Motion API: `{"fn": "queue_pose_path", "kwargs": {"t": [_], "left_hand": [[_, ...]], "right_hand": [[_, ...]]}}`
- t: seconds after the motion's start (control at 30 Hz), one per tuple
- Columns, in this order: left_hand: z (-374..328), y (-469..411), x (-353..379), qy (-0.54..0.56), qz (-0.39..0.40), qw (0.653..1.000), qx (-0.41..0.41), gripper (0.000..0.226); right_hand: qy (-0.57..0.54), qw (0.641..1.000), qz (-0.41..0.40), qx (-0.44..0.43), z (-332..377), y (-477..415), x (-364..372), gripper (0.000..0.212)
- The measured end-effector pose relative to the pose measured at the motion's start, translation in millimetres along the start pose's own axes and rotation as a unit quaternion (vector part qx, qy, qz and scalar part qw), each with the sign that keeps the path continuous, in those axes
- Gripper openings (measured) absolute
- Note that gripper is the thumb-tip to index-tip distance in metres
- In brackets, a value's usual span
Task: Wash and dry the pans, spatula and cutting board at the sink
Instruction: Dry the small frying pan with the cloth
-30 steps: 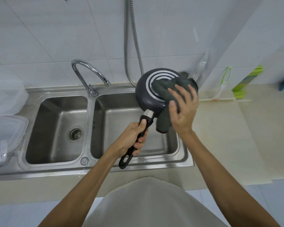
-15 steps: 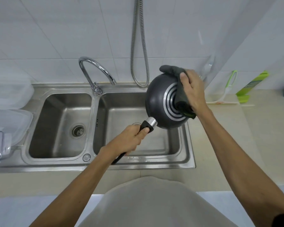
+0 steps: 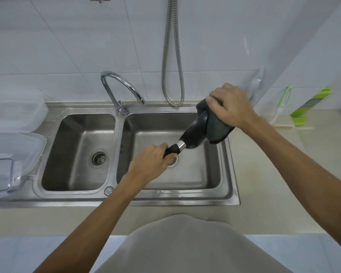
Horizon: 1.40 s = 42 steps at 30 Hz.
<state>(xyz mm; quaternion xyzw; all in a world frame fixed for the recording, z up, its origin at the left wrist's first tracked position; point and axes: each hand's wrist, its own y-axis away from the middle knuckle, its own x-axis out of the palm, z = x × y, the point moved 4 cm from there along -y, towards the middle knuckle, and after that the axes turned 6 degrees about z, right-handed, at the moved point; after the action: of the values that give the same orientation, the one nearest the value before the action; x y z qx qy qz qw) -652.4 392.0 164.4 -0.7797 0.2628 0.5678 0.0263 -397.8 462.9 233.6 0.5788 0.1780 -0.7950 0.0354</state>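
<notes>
Pan (image 3: 194, 133): dark, seen nearly edge-on, tilted, held in the air above the back right corner of the sink's (image 3: 165, 200) right basin (image 3: 185, 178). It touches neither the basin nor the rim.

Your left hand (image 3: 150, 162) is closed tight around the black handle (image 3: 171, 151), fingers wrapped fully, just short of the metal collar where the handle meets the pan body.

Your right hand (image 3: 230, 103) has its fingers curled over a dark grey cloth (image 3: 217, 129) and clamps it against the pan's upper edge. The cloth drapes down over the side of the pan that faces the sink's right rim.

Right basin: drain (image 3: 173, 162) partly hidden behind your left hand. Wet or dry, cannot tell.

Left basin (image 3: 73, 154): drain strainer (image 3: 99, 158) in plain sight at its middle.

The chrome faucet (image 3: 122, 85) rises from the sink's back rim at the divider between the basins, spout arching toward the right basin. A metal hose (image 3: 173, 56) hangs in a loop on the tiled wall behind the right basin.

Left of the sink are clear plastic containers (image 3: 14, 117), stacked or nested, with one clear tub (image 3: 0, 174) nearest you. Contents cannot be told.

Right of the sink, on the beige counter (image 3: 283, 154), a green-handled tool (image 3: 282, 107) and a green object (image 3: 311, 101) stand against the wall, well apart from the pan.
</notes>
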Motion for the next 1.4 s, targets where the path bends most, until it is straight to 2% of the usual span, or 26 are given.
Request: {"fn": "queue_pose_path", "kwargs": {"t": [0.07, 0.13, 0.23, 0.33, 0.4, 0.47, 0.6, 0.77, 0.83, 0.93, 1.0, 1.1, 1.2, 1.4], "left_hand": [[13.1, -4.0, -2.4, 0.019, -0.013, 0.999, -0.047, 0.037], [26.3, -10.8, -4.3, 0.064, -0.010, 0.992, -0.109, 0.038], [44.4, -16.8, 2.7, 0.180, 0.034, 0.969, -0.166, 0.041], [38.1, -12.3, 14.0, 0.351, 0.149, 0.916, -0.129, 0.029], [26.6, -6.3, 17.1, 0.400, 0.216, 0.886, -0.094, 0.026], [19.8, -4.0, 16.9, 0.358, 0.224, 0.904, -0.066, 0.024], [17.9, -3.8, 20.9, 0.242, 0.173, 0.954, -0.045, 0.023], [8.1, 6.0, 26.9, 0.174, 0.177, 0.969, 0.007, 0.028], [5.1, 7.5, 29.3, 0.162, 0.169, 0.972, 0.021, 0.025], [2.0, 4.6, 31.4, 0.156, 0.139, 0.978, 0.006, 0.024], [0.2, 4.0, 32.2, 0.167, 0.136, 0.976, -0.005, 0.026], [-2.8, 8.9, 31.7, 0.223, 0.160, 0.962, 0.001, 0.026], [-6.4, 8.7, 34.6, 0.166, 0.141, 0.976, 0.002, 0.025], [-9.1, 7.9, 59.3, 0.188, 0.120, 0.974, -0.041, 0.027]], "right_hand": [[0.015, 0.998, -0.013, -0.059, 0.4, 15.3, 3.6, 0.041], [0.050, 0.994, -0.055, -0.082, 6.8, 34.5, 11.3, 0.037], [0.096, 0.983, -0.111, -0.113, 15.2, 57.8, 22.4, 0.037], [0.075, 0.982, -0.132, -0.116, 16.8, 69.5, 27.5, 0.039], [0.042, 0.986, -0.128, -0.096, 16.3, 75.3, 34.4, 0.042], [-0.002, 0.990, -0.126, -0.056, 12.8, 79.9, 38.9, 0.043], [-0.057, 0.985, -0.159, 0.032, 3.4, 77.8, 32.7, 0.040], [-0.021, 0.979, -0.196, 0.044, 2.6, 71.4, 19.4, 0.050], [0.012, 0.989, -0.141, 0.040, 6.7, 68.8, 33.8, 0.052], [0.133, 0.990, 0.034, 0.036, 13.6, 78.1, 77.3, 0.069], [0.136, 0.986, 0.086, 0.049, 14.3, 87.1, 96.3, 0.079], [0.099, 0.986, 0.119, 0.061, 16.3, 88.1, 107.8, 0.086], [0.084, 0.980, 0.151, 0.102, 8.7, 84.0, 116.1, 0.077], [0.143, 0.953, 0.102, 0.246, -12.4, 77.8, 123.5, 0.069]]}}
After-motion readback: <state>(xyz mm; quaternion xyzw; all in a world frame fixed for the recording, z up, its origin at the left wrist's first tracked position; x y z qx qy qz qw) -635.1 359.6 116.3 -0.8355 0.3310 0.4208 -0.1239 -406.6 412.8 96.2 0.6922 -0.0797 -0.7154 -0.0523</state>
